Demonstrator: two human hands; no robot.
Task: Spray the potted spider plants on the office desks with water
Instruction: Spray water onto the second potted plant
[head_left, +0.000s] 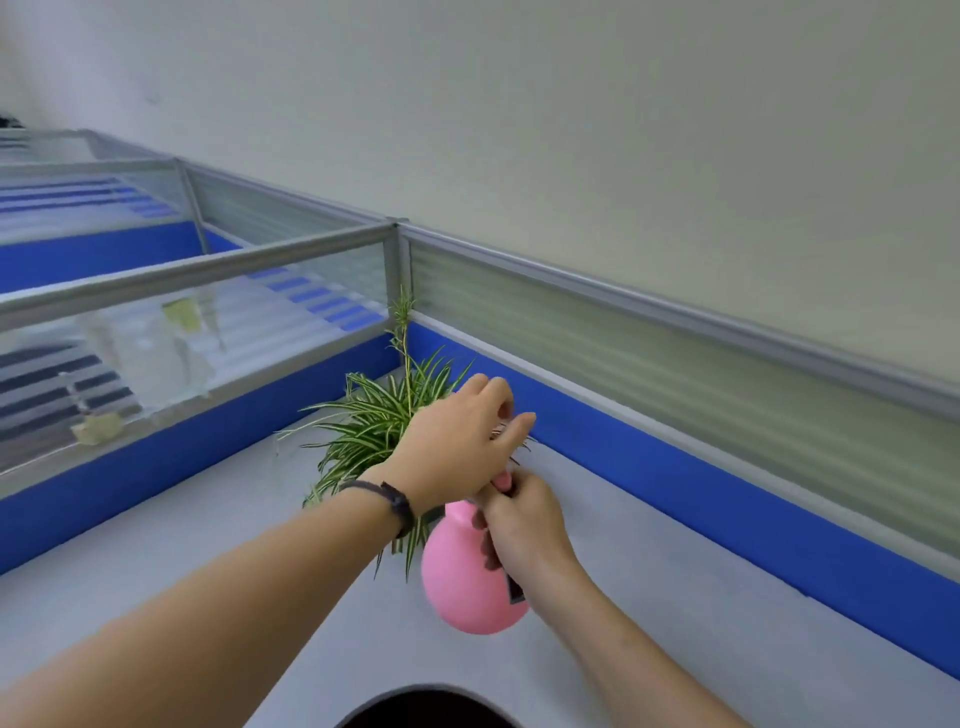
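A spider plant (374, 421) with striped green and white leaves stands in the far corner of a grey desk (208, 530); its pot is hidden behind my arms. My right hand (524, 525) grips the neck and trigger of a round pink spray bottle (462, 587), held just in front of the plant. My left hand (457, 441) reaches over the bottle's top, fingers loosely curled and touching the leaves near the nozzle. The nozzle itself is hidden by both hands. A dark band sits on my left wrist.
Blue partitions with frosted glass tops (675, 364) close the desk on the far and left sides. Sticky notes (182, 314) cling to the left glass panel. A dark rounded object (431, 709) shows at the desk's near edge. A pale wall rises behind.
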